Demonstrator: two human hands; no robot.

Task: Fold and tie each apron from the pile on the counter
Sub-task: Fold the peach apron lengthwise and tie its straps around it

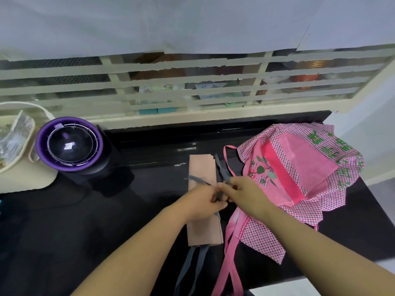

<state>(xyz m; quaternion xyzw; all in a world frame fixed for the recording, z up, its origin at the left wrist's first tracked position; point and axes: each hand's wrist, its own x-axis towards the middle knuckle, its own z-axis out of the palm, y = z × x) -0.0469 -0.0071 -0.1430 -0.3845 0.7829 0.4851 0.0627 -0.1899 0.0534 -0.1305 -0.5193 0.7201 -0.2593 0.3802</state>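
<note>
The black glossy tabletop [64, 221] fills the lower half of the view and runs back to a cream slatted window grille [171, 82], behind whose bars blurred coloured items show. Above the grille hangs a pale sheet [192, 22].

On the right side of the tabletop lies a crumpled pink checked apron [310, 167]. It has green print, a flower motif and a plain bright pink band across it. Its pink straps [228, 263] trail toward the near edge and hang over it.

At the far left, a black round appliance with a purple rim [69, 144] stands near the grille. A cream tray [25, 178] beside it holds some packets that are partly out of view.

Near the middle, just left of the pink apron, a peach apron [203, 233] lies folded into a long narrow strip running from far to near. Both forearms reach in from the bottom edge and meet above the middle of this strip.

The left hand [201, 201] rests over the folded apron with its fingers curled, pinching a grey tie [221, 167]. The right hand [243, 193] is right against it, and its fingers pinch the same grey tie at the strip's right edge. One run of the tie crosses the peach cloth on the left, and another rises toward the far right corner of the strip. The spot where the fingers meet is blurred, so I cannot tell whether a knot has formed there.

Two more grey tie ends [192, 265] come out of the near end of the strip and hang off the tabletop edge, beside the pink straps.
</note>
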